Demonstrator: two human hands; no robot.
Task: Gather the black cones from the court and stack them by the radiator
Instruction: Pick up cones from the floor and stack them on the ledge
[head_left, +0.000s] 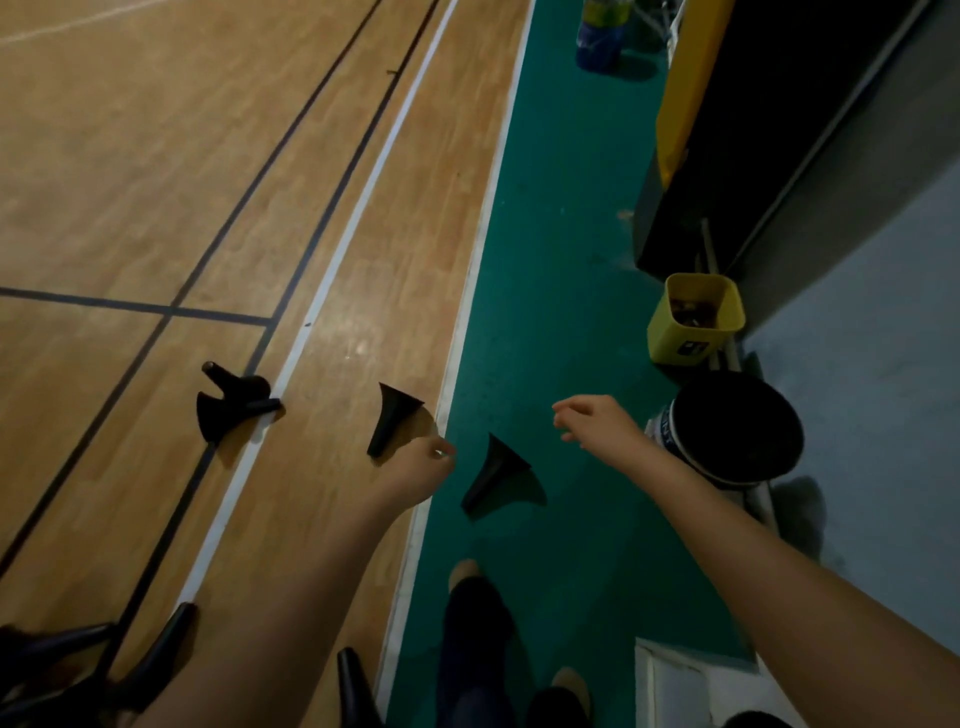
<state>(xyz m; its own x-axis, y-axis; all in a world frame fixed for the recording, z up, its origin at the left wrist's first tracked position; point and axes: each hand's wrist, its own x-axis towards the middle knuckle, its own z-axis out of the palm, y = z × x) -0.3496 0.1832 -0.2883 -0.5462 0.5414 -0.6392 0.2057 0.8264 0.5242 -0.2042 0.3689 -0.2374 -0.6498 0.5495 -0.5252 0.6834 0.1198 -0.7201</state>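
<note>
On the green floor strip (561, 208), a black flared plastic cone (498, 475) lies tipped between the empty, loosely curled left hand (422, 465) and right hand (595, 422); pinching its narrow neck should lift it cleanly.

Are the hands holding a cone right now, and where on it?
No, nothing is held. The left hand and right hand are both empty, fingers loosely curled; the cone between them lies tipped on the green floor.
</note>
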